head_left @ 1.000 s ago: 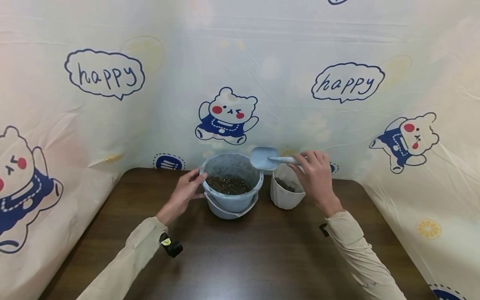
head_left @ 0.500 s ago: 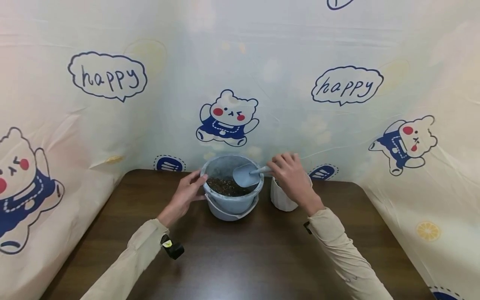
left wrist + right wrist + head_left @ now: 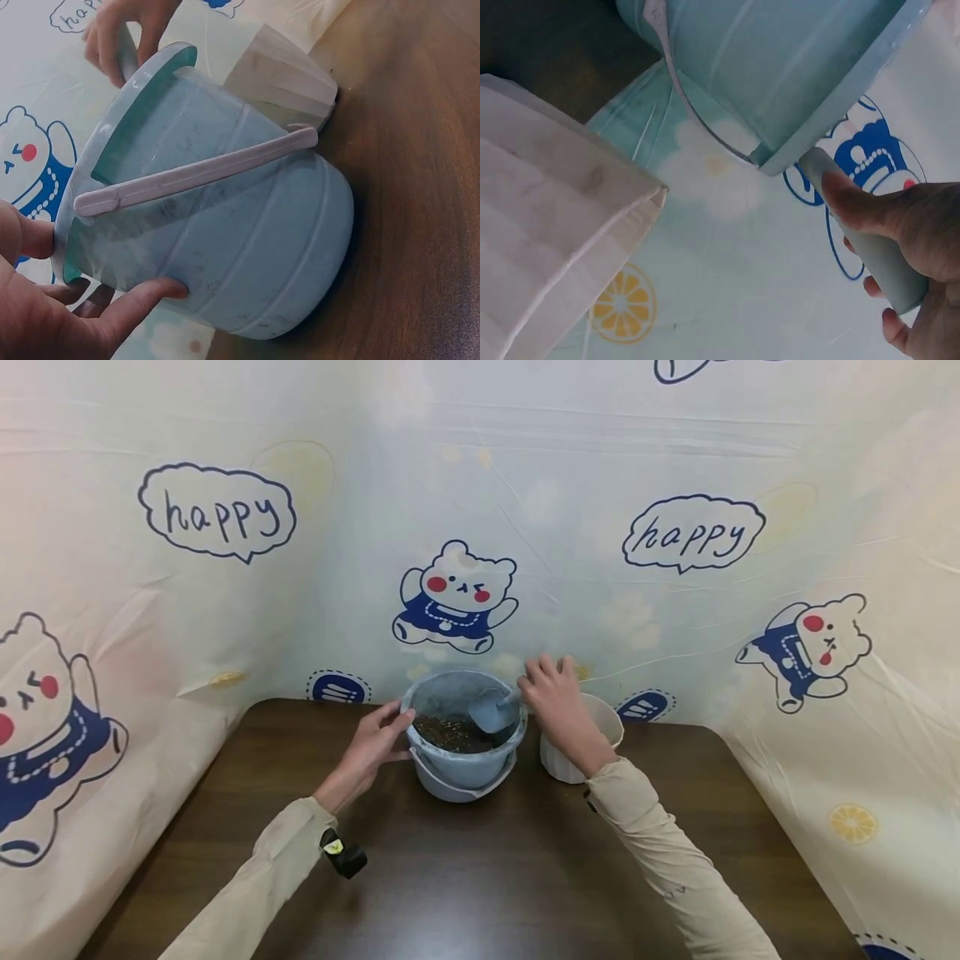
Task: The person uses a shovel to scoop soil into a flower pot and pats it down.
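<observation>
A light blue bucket [image 3: 463, 770] stands on the table with dark soil [image 3: 450, 735] inside and its handle hanging down at the front. My left hand [image 3: 367, 747] grips the rim at its left side, thumb and fingers on either side of the wall in the left wrist view. My right hand [image 3: 558, 706] holds a blue shovel [image 3: 491, 712] by its handle [image 3: 881, 259]. The shovel's blade is inside the bucket, at the right of the soil; its tip is hard to make out. Just right of the bucket stands a whitish pot [image 3: 558, 764], partly hidden behind the right hand.
The brown wooden table [image 3: 450, 877] extends towards me from the bucket. A printed cloth [image 3: 562, 485] with bears and lettering hangs close behind the bucket and pot and along both sides.
My right hand has moved left from above the whitish pot, and the shovel's blade has gone down into the bucket. The left hand has stayed on the rim.
</observation>
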### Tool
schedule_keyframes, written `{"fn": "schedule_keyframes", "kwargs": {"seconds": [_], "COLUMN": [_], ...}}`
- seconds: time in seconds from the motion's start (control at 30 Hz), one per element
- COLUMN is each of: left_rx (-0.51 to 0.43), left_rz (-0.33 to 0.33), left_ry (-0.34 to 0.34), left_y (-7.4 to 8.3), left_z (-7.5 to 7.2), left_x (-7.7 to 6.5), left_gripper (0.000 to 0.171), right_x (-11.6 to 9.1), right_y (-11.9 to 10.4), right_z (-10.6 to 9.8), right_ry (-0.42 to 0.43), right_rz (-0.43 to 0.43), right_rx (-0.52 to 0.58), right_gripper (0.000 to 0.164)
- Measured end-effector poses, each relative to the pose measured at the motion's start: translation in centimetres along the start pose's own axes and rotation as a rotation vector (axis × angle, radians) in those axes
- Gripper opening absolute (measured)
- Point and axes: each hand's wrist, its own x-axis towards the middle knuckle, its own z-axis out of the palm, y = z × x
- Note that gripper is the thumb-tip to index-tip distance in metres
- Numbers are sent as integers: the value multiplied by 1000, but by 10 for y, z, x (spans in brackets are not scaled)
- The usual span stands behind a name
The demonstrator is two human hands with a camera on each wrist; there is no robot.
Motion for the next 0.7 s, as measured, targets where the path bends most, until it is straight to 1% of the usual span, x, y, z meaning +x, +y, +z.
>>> {"fn": "schedule_keyframes", "kwargs": {"seconds": [0.07, 0.13, 0.23, 0.33, 0.47, 0.6, 0.7], "left_rx": [-1, -2, -4, -12, -10, 2, 5], "left_rz": [3, 6, 12, 5, -7, -8, -9], "left_ry": [3, 4, 2, -2, -3, -7, -11], "left_y": [1, 1, 2, 2, 1, 0, 0], "left_z": [0, 0, 0, 0, -1, -2, -2], "left_x": [0, -1, -2, -2, -3, -2, -1], "left_gripper": [64, 64, 64, 64, 64, 65, 65], "right_x": [5, 9, 13, 17, 29, 43, 47], "right_y": [-5, -11, -26, -43, -61, -68, -69], "right_z": [3, 7, 14, 19, 20, 21, 21], "right_ry": [18, 30, 11, -68, -180, -284, -348], "right_rz": [-3, 6, 37, 63, 60, 18, -33], "right_rx": [-47, -102, -187, -231, -252, -291, -290], "right_gripper": [6, 12, 22, 32, 41, 44, 41]}}
